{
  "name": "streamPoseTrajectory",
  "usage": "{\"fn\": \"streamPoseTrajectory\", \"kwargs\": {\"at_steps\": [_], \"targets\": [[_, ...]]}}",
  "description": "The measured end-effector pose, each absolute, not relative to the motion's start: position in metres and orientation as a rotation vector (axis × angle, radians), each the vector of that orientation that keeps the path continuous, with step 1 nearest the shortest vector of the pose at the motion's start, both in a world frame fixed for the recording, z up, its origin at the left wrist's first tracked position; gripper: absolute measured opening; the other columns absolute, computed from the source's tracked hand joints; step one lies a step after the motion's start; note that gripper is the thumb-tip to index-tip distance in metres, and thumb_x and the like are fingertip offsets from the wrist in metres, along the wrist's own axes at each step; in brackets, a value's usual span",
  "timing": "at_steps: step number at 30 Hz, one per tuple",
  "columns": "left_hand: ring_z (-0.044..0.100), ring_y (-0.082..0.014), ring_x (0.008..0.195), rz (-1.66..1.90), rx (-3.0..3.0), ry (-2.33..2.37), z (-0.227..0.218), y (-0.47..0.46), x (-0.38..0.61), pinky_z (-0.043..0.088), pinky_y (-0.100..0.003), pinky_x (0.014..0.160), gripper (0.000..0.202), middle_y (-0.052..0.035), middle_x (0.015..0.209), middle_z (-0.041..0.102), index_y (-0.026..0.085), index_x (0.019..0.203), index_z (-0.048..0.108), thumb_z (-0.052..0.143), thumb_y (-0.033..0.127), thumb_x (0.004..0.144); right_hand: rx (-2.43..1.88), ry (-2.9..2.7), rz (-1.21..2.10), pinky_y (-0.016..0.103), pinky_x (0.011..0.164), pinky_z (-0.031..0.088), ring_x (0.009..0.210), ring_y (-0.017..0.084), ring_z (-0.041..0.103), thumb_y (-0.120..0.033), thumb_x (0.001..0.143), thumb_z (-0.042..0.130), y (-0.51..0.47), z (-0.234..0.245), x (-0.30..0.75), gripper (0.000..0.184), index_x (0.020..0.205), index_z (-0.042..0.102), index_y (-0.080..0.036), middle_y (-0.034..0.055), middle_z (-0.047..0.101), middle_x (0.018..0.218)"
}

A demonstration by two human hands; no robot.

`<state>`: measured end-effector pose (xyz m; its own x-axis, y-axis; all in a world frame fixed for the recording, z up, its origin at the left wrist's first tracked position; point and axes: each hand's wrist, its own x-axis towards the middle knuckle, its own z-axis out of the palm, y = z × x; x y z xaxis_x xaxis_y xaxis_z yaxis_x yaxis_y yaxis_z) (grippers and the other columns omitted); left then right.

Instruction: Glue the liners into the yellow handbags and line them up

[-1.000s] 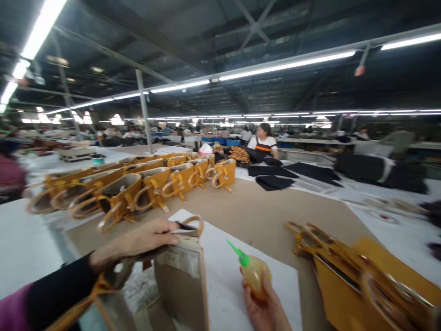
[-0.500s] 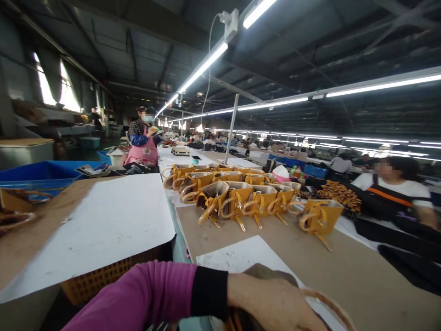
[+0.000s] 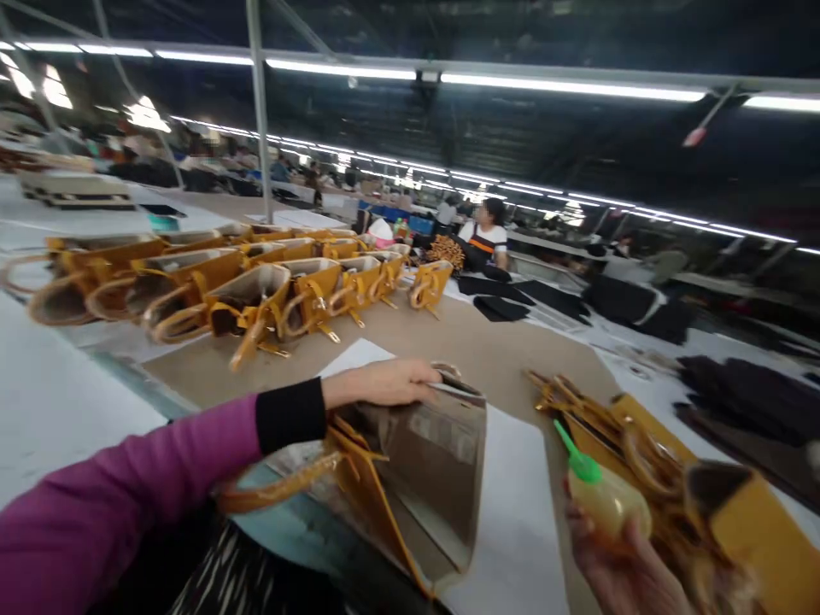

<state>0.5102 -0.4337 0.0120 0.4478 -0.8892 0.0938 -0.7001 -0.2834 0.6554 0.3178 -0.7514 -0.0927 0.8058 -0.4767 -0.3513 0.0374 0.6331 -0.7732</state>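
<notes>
My left hand [image 3: 384, 384], in a magenta and black sleeve, grips the top edge of an open mustard-yellow handbag [image 3: 416, 478] that lies tilted on a white sheet [image 3: 518, 512]. The bag's grey lining shows and a curved handle hangs toward me. My right hand [image 3: 621, 572], at the lower right, is closed round a small yellowish squeeze bottle [image 3: 606, 500] with a green nozzle pointing up and left. The bottle hangs a little right of the bag, apart from it.
Rows of matching yellow handbags [image 3: 256, 290] stand on the brown table cover [image 3: 487, 342] at the left and centre. More bags [image 3: 666, 461] are piled right of the bottle. Black fabric pieces [image 3: 512, 303] lie beyond. A seated person [image 3: 485, 239] works across the table.
The view swung left and back to the right. My left hand kept its hold on the bag, which now lies more open and tilted. The bottle sits further right in my right hand.
</notes>
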Motion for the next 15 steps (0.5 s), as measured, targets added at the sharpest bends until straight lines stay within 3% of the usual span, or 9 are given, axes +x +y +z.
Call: {"fn": "streamPoseTrajectory", "kwargs": {"at_steps": [5,8,12,15], "targets": [[0.037,-0.0077,0.051,-0.689,1.996,-1.38,0.021,-0.448,0.544,0.026,-0.02,0.048,0.023,0.0053,0.056,0.041,0.013,0.074,0.057,0.051,0.034,0.081,-0.939,0.602,-0.505,0.027,0.059,0.057,0.076,0.021,0.066,-0.035,0.054,0.085,-0.728,-0.057,0.294,0.059,0.108,0.062,-0.024,0.0094,0.066,0.1],[0.035,-0.0075,0.049,-0.76,2.014,-1.491,0.038,-0.463,0.555,0.025,-0.02,0.046,0.023,0.0053,0.053,0.039,0.014,0.069,0.057,0.055,0.035,0.077,-1.145,0.505,-0.56,0.031,0.068,0.058,0.085,0.024,0.066,-0.036,0.06,0.081,-0.716,-0.033,0.288,0.057,0.112,0.06,-0.024,0.0096,0.066,0.106],[0.036,-0.0086,0.046,-0.894,2.1,-1.591,0.053,-0.488,0.565,0.026,-0.021,0.043,0.02,0.0045,0.051,0.043,0.015,0.066,0.058,0.059,0.034,0.073,-1.419,0.463,-0.623,0.028,0.074,0.057,0.094,0.024,0.064,-0.038,0.066,0.075,-0.712,-0.009,0.288,0.047,0.109,0.061,-0.024,0.0063,0.066,0.108],[0.041,-0.0095,0.045,-0.89,2.188,-1.577,0.044,-0.502,0.566,0.029,-0.02,0.042,0.018,0.0041,0.051,0.048,0.016,0.069,0.063,0.063,0.034,0.069,-1.692,0.443,-0.751,0.028,0.071,0.058,0.091,0.025,0.064,-0.042,0.064,0.075,-0.714,-0.003,0.289,0.051,0.11,0.061,-0.025,0.0059,0.067,0.107]]}}
